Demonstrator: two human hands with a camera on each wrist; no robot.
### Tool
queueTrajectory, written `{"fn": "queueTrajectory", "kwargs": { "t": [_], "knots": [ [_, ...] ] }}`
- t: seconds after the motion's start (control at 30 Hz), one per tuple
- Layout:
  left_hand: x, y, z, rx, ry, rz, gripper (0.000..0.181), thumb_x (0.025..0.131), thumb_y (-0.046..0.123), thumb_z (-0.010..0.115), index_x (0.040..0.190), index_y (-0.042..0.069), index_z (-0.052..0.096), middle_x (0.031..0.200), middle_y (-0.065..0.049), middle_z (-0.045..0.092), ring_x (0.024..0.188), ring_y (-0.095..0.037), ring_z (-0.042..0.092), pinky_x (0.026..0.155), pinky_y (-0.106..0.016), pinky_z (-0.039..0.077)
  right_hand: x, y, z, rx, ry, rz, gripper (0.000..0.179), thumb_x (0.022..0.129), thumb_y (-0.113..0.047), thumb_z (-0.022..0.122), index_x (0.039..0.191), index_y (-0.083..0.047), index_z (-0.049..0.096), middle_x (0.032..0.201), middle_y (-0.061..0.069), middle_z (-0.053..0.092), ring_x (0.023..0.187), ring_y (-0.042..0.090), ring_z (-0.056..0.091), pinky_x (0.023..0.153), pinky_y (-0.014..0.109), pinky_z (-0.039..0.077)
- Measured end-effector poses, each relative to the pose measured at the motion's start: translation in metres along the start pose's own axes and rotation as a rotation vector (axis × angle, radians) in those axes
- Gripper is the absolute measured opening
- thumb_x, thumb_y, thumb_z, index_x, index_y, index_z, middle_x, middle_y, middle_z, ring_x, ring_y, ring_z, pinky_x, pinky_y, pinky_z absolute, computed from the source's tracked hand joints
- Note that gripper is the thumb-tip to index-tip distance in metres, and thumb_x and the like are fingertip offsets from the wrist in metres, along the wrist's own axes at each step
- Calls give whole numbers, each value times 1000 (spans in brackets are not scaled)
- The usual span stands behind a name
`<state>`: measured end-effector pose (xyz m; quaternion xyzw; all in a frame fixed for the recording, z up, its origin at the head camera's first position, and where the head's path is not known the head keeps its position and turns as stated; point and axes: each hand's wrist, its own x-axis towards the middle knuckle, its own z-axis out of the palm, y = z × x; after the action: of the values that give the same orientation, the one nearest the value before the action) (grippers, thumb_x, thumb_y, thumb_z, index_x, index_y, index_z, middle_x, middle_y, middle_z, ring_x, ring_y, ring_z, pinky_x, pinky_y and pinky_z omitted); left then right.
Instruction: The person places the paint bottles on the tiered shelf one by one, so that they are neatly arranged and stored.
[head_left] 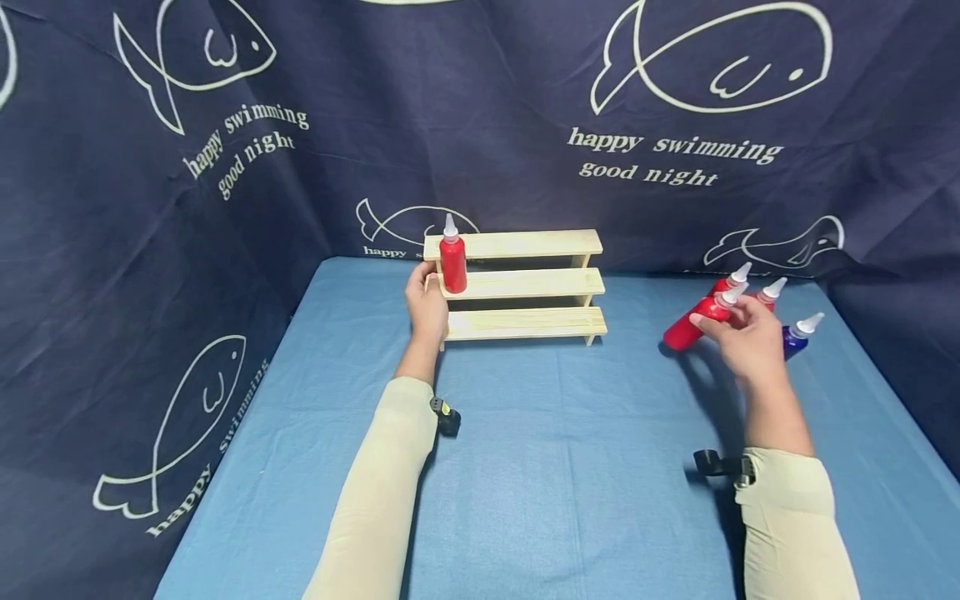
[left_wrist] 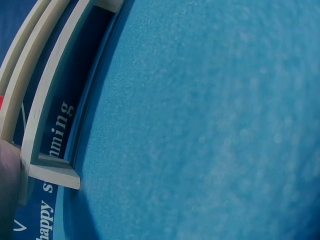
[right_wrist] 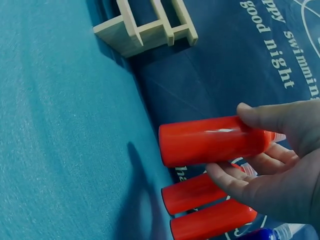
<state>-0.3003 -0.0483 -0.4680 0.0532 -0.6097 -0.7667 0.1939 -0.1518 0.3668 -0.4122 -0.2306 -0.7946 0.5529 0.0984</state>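
Note:
A red squeeze bottle with a white pointed cap is pinched near its top by my right hand. It tilts, base toward the left, and its base is clear of the cloth in the right wrist view. Two more red bottles and a blue bottle stand close behind and beside that hand, partly hidden by it. My left hand grips the left end of a three-step wooden rack, some fingers hidden behind it. Another red bottle stands upright on the middle step's left end.
A blue cloth covers the table. Dark blue curtains with white fish and lettering hang behind the rack and along the sides. A small black camera is strapped to the left wrist, another camera to the right.

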Motion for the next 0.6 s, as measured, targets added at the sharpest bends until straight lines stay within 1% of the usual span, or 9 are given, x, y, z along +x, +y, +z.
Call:
{"fn": "queueTrajectory", "kwargs": {
  "t": [0.03,0.1,0.17,0.23,0.4,0.5,0.6],
  "knots": [
    [0,0,0,6,0,2,33,102,-8,47,130,-11,64,134,-28,63,129,-31,55,117,-40,43,1,1,0,60,-9,-6,36,94,-18,80,124,-28,62,105,-27,68,92,-8,61,73,6,54],
    [1,0,0,10,-1,5,33,102,-8,47,130,-10,64,134,-28,63,130,-31,55,118,-40,42,1,2,0,167,-32,-19,34,92,-11,80,117,-27,63,94,-30,67,86,-9,63,67,8,55],
    [1,0,0,4,2,5,33,102,-8,47,130,-10,64,134,-28,63,129,-31,55,118,-40,42,1,1,0,256,-53,-22,34,91,-6,80,113,-26,63,90,-29,70,81,-8,65,65,10,56],
    [1,-1,0,1,4,4,33,102,-8,46,130,-11,64,134,-28,62,128,-30,55,117,-39,42,1,1,0,300,-71,-25,32,92,-6,79,111,-25,63,89,-27,72,77,-7,68,64,11,57],
    [0,-1,0,5,-8,-6,34,103,-7,46,132,-10,63,135,-27,62,127,-27,54,115,-38,43,0,-2,2,336,-104,-36,26,96,-10,76,112,-25,63,86,-25,74,70,-3,71,64,13,58],
    [1,-1,-2,3,-3,-10,34,103,-7,46,132,-10,63,135,-27,62,128,-28,54,117,-39,42,0,-2,7,339,-130,-52,25,97,-12,75,113,-26,62,89,-25,74,73,-3,71,64,15,59],
    [0,-2,3,-7,4,-20,34,104,-7,43,132,-10,63,135,-27,61,129,-28,54,119,-41,41,-1,-1,7,307,-137,-69,23,98,-15,74,114,-28,62,92,-26,72,78,-5,69,65,16,59]
  ]
}}
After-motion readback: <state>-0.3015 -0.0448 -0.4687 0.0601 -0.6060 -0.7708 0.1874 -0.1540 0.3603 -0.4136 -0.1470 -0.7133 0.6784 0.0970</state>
